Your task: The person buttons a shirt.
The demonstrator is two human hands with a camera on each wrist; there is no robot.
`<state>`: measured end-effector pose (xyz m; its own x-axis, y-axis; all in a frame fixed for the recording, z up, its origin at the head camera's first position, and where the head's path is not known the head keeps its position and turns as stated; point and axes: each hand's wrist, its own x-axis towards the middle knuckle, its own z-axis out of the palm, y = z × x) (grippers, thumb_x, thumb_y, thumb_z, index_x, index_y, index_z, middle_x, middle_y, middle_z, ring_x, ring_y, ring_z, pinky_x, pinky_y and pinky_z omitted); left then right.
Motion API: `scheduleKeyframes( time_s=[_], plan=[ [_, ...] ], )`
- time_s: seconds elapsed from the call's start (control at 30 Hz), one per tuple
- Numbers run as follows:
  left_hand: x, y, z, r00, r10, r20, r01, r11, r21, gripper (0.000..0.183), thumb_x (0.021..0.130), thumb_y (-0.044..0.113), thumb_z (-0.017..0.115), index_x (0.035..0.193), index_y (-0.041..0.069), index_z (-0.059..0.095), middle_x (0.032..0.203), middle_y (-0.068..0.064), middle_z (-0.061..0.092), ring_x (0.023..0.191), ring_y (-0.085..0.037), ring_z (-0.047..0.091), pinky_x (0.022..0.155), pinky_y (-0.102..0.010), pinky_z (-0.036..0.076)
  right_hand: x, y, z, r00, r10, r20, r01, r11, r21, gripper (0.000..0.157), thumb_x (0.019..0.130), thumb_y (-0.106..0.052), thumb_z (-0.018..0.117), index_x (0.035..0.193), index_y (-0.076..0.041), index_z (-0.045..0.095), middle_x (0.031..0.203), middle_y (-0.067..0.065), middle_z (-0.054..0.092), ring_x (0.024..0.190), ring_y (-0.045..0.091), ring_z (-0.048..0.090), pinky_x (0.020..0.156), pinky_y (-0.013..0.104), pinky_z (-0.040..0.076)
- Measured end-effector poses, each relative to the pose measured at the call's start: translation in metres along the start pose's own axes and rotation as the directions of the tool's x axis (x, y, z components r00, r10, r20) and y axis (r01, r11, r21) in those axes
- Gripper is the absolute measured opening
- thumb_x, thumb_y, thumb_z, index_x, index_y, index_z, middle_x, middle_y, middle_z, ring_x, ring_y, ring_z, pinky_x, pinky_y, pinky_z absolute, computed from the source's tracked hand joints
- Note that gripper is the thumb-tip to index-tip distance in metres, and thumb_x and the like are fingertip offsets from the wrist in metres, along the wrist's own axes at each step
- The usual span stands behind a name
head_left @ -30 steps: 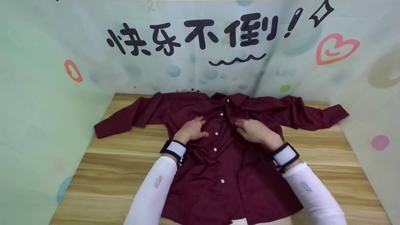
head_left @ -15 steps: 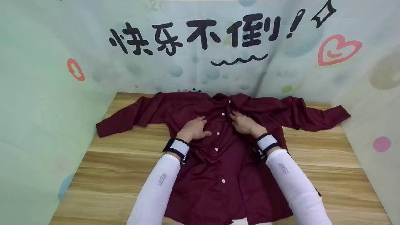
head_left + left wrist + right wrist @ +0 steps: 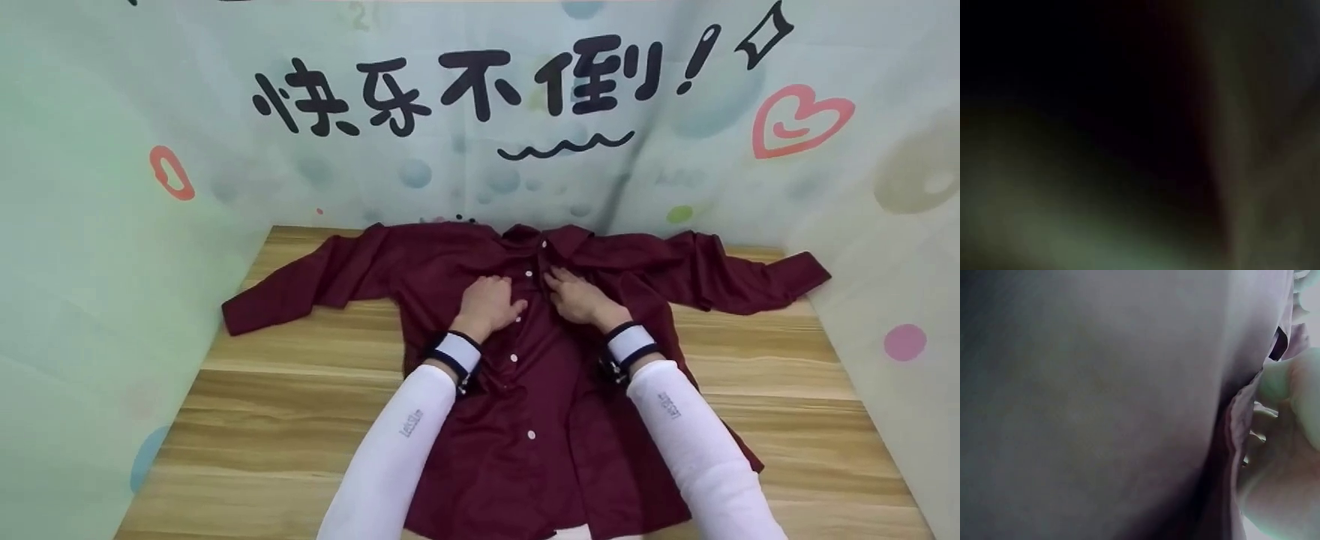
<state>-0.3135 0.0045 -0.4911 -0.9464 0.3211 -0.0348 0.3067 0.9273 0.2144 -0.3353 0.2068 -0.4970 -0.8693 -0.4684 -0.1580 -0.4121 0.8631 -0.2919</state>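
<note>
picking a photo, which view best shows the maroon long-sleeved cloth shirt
Head view: the shirt lies spread, both sleeves showing. Right wrist catches only a close patch; left wrist is too dark to tell.

We see mostly a black patch (image 3: 1089, 73), which fills the top left and runs down through the middle. Below it, we make out a dull greenish glow (image 3: 1095, 250) along the bottom edge, brightest just left of centre. To the right, we see a blurred brownish-green band (image 3: 1233, 146) running from top to bottom. Everything is too dark and blurred for us to tell what it is.
</note>
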Motion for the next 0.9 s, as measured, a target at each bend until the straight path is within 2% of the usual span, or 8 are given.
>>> scheduleKeyframes(
  time_s=[0.13,0.23,0.33,0.47,0.57,0.7,0.9],
  plan=[
    [-0.001,0.013,0.004,1.000,-0.022,0.000,0.022,0.997,0.073,0.060,0.098,0.049,0.064,0.132,0.000,0.065,0.131,-0.018,0.059,0.119,-0.034,0.056,0.092,-0.042,0.055,0.002,-0.001,0.001,1.000,-0.006,-0.008,0.006,1.000,0.002,0.051,0.106,-0.012,0.043,0.153,0.009,0.037,0.160,0.030,0.029,0.150,0.043,0.026,0.121,0.053,0.025],
    [-0.001,0.017,0.006,0.999,-0.048,0.007,0.047,0.996,0.079,0.055,0.097,0.046,0.066,0.127,0.000,0.069,0.131,-0.018,0.056,0.118,-0.033,0.054,0.088,-0.042,0.056,0.003,-0.001,0.001,1.000,-0.012,-0.010,0.012,1.000,-0.002,0.051,0.106,-0.012,0.043,0.152,0.009,0.037,0.160,0.030,0.030,0.149,0.044,0.026,0.121,0.053,0.025],
    [0.000,0.018,0.007,0.998,-0.063,-0.009,0.063,0.996,0.068,0.041,0.098,0.037,0.067,0.119,0.002,0.074,0.126,-0.018,0.059,0.113,-0.034,0.058,0.086,-0.043,0.057,0.004,0.001,0.003,1.000,-0.016,-0.009,0.016,1.000,-0.019,0.051,0.106,-0.012,0.043,0.152,0.009,0.038,0.160,0.030,0.030,0.149,0.044,0.026,0.121,0.052,0.025],
    [0.001,0.017,0.009,0.999,-0.025,-0.029,0.026,0.998,0.052,0.024,0.095,0.018,0.065,0.110,0.003,0.077,0.117,-0.017,0.066,0.104,-0.035,0.066,0.083,-0.044,0.059,0.004,0.002,0.005,1.000,-0.012,-0.001,0.012,1.000,-0.026,0.051,0.106,-0.013,0.042,0.152,0.009,0.037,0.160,0.030,0.030,0.150,0.043,0.026,0.121,0.051,0.024],
    [0.002,0.014,0.010,0.997,0.007,-0.072,-0.005,1.000,0.023,0.017,0.091,0.010,0.068,0.102,0.002,0.078,0.107,-0.017,0.072,0.097,-0.036,0.071,0.079,-0.044,0.060,0.003,0.002,0.005,1.000,-0.004,0.009,0.004,1.000,-0.015,0.052,0.107,-0.014,0.043,0.153,0.008,0.036,0.161,0.029,0.029,0.150,0.043,0.025,0.122,0.051,0.023],
    [0.001,0.007,0.008,0.990,0.003,-0.138,-0.010,0.999,-0.047,0.010,0.090,0.006,0.069,0.091,-0.001,0.077,0.097,-0.018,0.074,0.091,-0.037,0.073,0.076,-0.046,0.060,0.002,0.001,0.004,1.000,0.001,0.017,-0.001,1.000,-0.004,0.053,0.107,-0.015,0.043,0.154,0.008,0.035,0.162,0.028,0.027,0.151,0.042,0.023,0.122,0.050,0.022],
    [-0.005,-0.004,-0.002,0.978,0.006,-0.210,-0.041,0.986,-0.163,0.019,0.092,0.004,0.064,0.079,0.002,0.076,0.091,-0.017,0.074,0.088,-0.036,0.072,0.076,-0.046,0.059,0.002,0.001,0.001,1.000,0.011,0.014,-0.011,1.000,0.019,0.053,0.107,-0.015,0.044,0.154,0.007,0.036,0.162,0.028,0.026,0.152,0.041,0.022,0.122,0.051,0.022]
  ],
)
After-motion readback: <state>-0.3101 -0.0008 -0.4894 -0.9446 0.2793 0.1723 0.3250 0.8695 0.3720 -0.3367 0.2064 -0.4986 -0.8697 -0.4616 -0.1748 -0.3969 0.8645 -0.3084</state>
